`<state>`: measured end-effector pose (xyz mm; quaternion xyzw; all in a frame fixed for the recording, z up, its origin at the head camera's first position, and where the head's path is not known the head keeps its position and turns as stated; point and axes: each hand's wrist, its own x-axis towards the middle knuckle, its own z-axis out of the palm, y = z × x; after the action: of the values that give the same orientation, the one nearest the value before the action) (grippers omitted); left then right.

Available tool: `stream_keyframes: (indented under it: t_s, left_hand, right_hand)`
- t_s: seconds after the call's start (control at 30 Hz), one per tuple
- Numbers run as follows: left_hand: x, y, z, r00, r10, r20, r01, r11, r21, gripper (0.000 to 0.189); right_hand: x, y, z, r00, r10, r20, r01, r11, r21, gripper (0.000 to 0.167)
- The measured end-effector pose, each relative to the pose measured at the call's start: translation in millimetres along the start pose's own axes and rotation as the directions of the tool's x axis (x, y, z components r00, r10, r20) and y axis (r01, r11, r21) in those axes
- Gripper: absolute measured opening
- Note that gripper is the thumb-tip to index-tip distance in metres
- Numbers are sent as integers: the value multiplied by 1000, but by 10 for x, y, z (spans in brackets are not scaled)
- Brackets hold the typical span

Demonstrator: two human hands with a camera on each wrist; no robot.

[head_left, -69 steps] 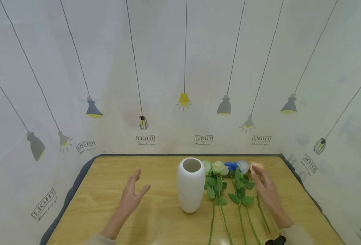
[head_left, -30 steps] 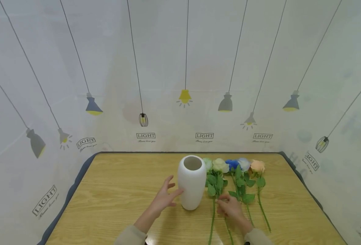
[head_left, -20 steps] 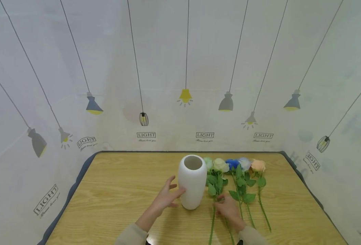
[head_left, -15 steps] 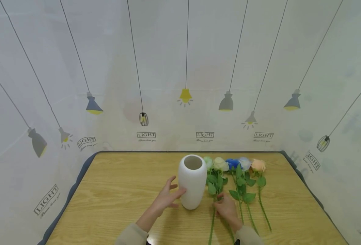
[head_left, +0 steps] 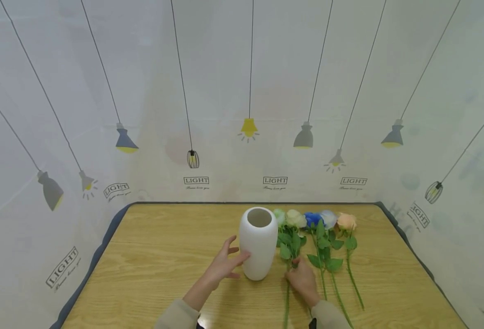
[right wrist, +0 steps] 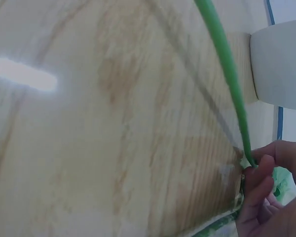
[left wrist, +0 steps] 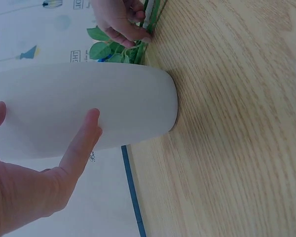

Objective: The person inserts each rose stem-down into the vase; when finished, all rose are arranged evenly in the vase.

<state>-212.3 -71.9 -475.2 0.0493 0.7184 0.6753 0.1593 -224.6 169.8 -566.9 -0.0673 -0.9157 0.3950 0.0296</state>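
A white vase (head_left: 258, 249) stands upright at the middle of the table. My left hand (head_left: 223, 267) is at its left side with fingers spread, the thumb tip overlapping the vase wall; in the left wrist view the left hand (left wrist: 44, 177) shows the same spread fingers along the vase. Right of the vase, my right hand (head_left: 302, 278) pinches the green stem (right wrist: 229, 74) of a rose below its leaves. The stem casts a shadow on the tabletop. A cream rose (head_left: 296, 219) and a pale green rose (head_left: 279, 217) lie above this hand.
Farther right lie a blue rose (head_left: 313, 220), a pale blue rose (head_left: 328, 219) and a peach rose (head_left: 346, 221), stems towards me. The wooden table (head_left: 164, 242) meets a wall (head_left: 225, 91) printed with hanging lamps.
My left hand has come from the left to the vase. My right hand has moved from beside the peach rose leftward and down to the stems near the vase and taken hold of one.
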Motion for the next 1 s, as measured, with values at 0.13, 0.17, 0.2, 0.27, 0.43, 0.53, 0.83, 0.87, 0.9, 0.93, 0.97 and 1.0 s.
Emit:
stream_keyframes:
  t_s: [0.13, 0.17, 0.2, 0.27, 0.43, 0.53, 0.83, 0.87, 0.9, 0.93, 0.97, 1.0]
  left_hand:
    - [9, -1, 3, 1000, -1, 4, 1, 1000, 0, 82]
    - [13, -2, 4, 1000, 0, 5, 0, 1000, 2, 81]
    - [15, -1, 4, 1000, 1, 7, -1, 1000, 2, 80]
    - [10, 11, 4, 1000, 4, 12, -4, 1000, 4, 78]
    - [-80, 146, 18, 1000, 7, 25, -7, 1000, -3, 72]
    - [-144, 234, 27, 1000, 8, 29, -8, 1000, 1, 70]
    - [-167, 261, 29, 999, 14, 32, -14, 1000, 4, 69]
    - [-162, 256, 29, 999, 14, 31, -14, 1000, 3, 69]
    - [-160, 253, 29, 999, 15, 32, -15, 1000, 2, 69]
    - [-156, 245, 29, 999, 18, 31, -18, 1000, 5, 69]
    - [-156, 244, 31, 999, 20, 30, -20, 1000, 7, 69]
    - [-158, 248, 31, 999, 19, 29, -19, 1000, 6, 69]
  right_hand:
    - [58, 51, -8, 999, 43, 14, -43, 997, 63, 32]
    - [68, 59, -16, 998, 53, 37, -56, 992, 114, 30]
    - [73, 61, -29, 997, 61, 56, -69, 984, 162, 29]
    - [71, 60, -69, 990, 83, 111, -110, 958, 266, 30]
    - [42, 26, -212, 965, 127, 231, -214, 887, 408, 31]
    - [45, 18, -289, 948, 133, 288, -254, 862, 439, 27]
    - [71, -42, -425, 944, 129, 305, -268, 839, 474, 29]
    - [71, -53, -436, 945, 132, 298, -268, 837, 478, 30]
    - [71, -61, -443, 948, 137, 289, -268, 832, 485, 30]
    - [74, -70, -449, 948, 142, 285, -272, 825, 495, 31]
    - [73, -78, -457, 950, 139, 278, -268, 820, 506, 32]
    - [72, -87, -466, 953, 132, 272, -262, 813, 521, 34]
